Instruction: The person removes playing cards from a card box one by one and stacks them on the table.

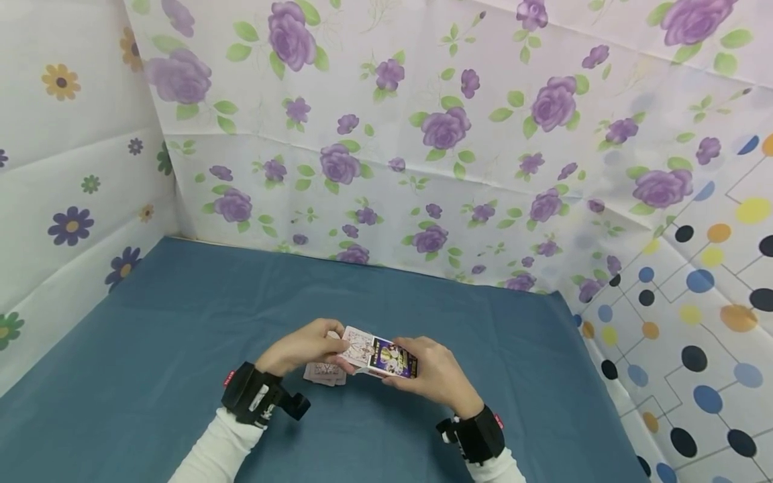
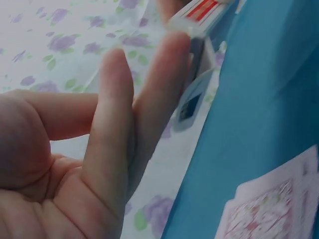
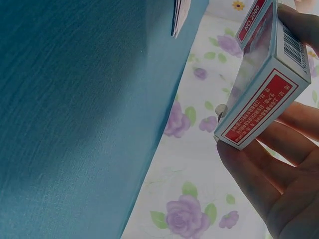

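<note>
My right hand [image 1: 431, 369] grips a playing card box [image 1: 394, 359] with a dark, colourful face, thumb on one side and fingers on the other. In the right wrist view the box [image 3: 264, 107] shows its red-and-white edge and barcode. At the box's left end, my left hand [image 1: 308, 345] pinches patterned playing cards [image 1: 359, 345] between thumb and fingers; they overlap the box's end in the head view. An end flap [image 2: 192, 102] of the box hangs loose beside the left fingertips. Below the left hand, more playing cards [image 1: 324, 374] lie back up in a loose pile.
A blue cloth [image 1: 386, 436] covers the table. Flowered sheets [image 1: 374, 134] hang along the back and left, and a dotted sheet [image 1: 700, 322] hangs on the right. Each wrist wears a black camera strap [image 1: 250, 396].
</note>
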`<state>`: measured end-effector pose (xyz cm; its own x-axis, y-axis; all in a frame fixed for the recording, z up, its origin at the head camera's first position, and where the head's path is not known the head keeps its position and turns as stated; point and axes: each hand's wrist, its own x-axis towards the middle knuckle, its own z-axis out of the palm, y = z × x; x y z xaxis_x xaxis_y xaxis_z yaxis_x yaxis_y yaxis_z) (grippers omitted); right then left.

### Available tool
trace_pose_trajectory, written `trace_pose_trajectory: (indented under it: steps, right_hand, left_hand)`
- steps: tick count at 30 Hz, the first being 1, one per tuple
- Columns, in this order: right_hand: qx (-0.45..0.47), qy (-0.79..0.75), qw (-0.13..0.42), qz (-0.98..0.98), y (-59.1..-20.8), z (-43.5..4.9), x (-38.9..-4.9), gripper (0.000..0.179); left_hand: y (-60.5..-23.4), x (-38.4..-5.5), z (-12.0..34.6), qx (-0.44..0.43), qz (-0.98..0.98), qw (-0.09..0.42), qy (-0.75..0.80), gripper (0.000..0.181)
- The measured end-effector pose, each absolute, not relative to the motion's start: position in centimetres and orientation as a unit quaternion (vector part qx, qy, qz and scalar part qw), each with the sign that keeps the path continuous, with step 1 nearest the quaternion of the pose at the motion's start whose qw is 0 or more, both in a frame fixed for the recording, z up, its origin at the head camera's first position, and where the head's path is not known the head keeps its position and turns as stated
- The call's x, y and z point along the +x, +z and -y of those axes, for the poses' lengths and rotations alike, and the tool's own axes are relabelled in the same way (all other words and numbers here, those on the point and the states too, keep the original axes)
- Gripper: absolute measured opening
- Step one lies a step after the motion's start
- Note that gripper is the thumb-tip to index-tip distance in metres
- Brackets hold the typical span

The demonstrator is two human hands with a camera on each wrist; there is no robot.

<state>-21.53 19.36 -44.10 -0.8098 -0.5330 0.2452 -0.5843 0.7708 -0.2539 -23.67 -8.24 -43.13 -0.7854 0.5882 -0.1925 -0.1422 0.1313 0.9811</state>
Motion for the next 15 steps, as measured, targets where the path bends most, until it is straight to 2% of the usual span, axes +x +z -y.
trace_pose_trajectory:
  steps: [8,15]
  right_hand:
    - [0.3,0.159,0.082,0.937,-44.1,-19.4,-21.6,0.064]
    - [0.3,0.163,0.091,0.935,-44.2,-19.3,-21.7,0.064]
  left_hand:
    - [-42.8,-24.2,10.6,0.138,-0.709,0.252,0.644,0.048]
    - [-42.9,-24.4,11.2,0.111,-0.726,0.22,0.642,0.046]
